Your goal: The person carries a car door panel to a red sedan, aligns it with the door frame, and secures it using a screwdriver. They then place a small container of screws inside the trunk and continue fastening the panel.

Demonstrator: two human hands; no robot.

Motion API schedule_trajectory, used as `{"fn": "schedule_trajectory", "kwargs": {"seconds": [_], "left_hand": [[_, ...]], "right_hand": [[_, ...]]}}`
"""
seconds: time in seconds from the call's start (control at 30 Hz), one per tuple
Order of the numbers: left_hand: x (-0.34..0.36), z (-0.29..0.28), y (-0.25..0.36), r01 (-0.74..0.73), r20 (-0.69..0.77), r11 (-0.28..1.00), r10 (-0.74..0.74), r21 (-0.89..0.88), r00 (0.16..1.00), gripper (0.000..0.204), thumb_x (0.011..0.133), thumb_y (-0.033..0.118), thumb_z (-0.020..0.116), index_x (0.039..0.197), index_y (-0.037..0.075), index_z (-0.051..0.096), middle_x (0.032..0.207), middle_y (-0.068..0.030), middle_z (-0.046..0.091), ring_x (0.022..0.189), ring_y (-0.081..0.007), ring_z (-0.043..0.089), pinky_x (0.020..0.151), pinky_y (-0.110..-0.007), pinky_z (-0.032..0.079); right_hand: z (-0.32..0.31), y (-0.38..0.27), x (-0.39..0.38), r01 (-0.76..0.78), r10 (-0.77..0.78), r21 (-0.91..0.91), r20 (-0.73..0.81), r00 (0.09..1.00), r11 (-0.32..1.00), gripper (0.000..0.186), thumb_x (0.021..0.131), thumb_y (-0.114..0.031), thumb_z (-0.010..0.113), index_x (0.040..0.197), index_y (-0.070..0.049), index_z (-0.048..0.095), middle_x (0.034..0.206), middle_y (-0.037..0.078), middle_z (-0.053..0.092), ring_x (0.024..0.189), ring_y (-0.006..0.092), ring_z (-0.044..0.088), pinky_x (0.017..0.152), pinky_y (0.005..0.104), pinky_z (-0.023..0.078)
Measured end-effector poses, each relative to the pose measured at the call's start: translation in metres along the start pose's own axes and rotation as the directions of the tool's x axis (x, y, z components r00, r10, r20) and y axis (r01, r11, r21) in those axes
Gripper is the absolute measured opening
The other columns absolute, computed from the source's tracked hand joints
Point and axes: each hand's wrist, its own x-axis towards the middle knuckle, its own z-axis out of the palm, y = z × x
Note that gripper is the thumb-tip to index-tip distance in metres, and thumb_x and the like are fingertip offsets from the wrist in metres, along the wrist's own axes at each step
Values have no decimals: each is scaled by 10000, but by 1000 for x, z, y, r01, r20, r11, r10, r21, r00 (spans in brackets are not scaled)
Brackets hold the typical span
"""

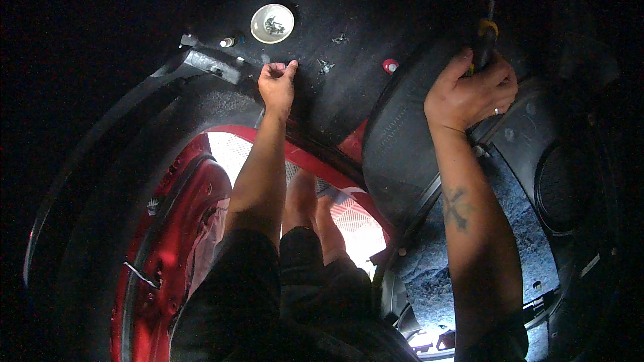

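Note:
My left hand (277,86) is over a dark carpeted surface (365,100), its thumb and fingertips pinched together. Whatever is between them is too small to name. Just beyond it stands a round white tub (255,27) with small metal pieces (274,25) inside. Farther right, my right hand (469,90) is closed round the black and yellow handle of a screwdriver (488,40), whose thin shaft points away from me. Small metal clips or screws (326,66) lie loose on the carpet to the right of my left hand, with another cluster (341,38) farther off.
A small white-capped bottle (228,42) lies left of the tub, and a red and white piece (390,66) lies between my hands. Red car bodywork (181,228) curves at the lower left. A dark door panel (412,121) with blue-grey lining (429,281) fills the right.

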Motion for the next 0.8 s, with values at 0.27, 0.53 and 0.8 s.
{"fn": "schedule_trajectory", "kwargs": {"seconds": [0.27, 0.53, 0.8], "left_hand": [[-6, 21, 29, 208, 75, 973, -201, -98, 977, 145, 951, 66, 779, 1029, 23, 665, 925, -41, 704, 781, -142, 660, 736, -285, 535], [1, 61, 53, 396, 339, 892, -310, -220, 888, 99, 945, 72, 701, 1032, 25, 705, 900, -53, 725, 768, -158, 680, 711, -299, 543], [0, 114, 51, -363, 387, 781, 170, 507, 906, 268, 900, 244, 835, 1136, 117, 821, 1041, -185, 802, 987, -350, 785, 903, -431, 603]], "right_hand": [[3, 7, -4, 30, -31, -30, -29, 999, 999, 548, 1013, -496, 601, 1254, -4, 584, 1266, 254, 577, 1202, 453, 518, 1006, 578, 381], [-1, 4, -2, 26, -27, -11, -37, 999, 1000, 550, 1020, -472, 597, 1301, 0, 581, 1297, 249, 576, 1212, 437, 515, 1032, 564, 369], [1, 7, -4, 44, -44, 5, -21, 999, 999, 545, 1025, -468, 602, 1287, 10, 589, 1300, 250, 577, 1242, 441, 508, 1039, 578, 371]]}}
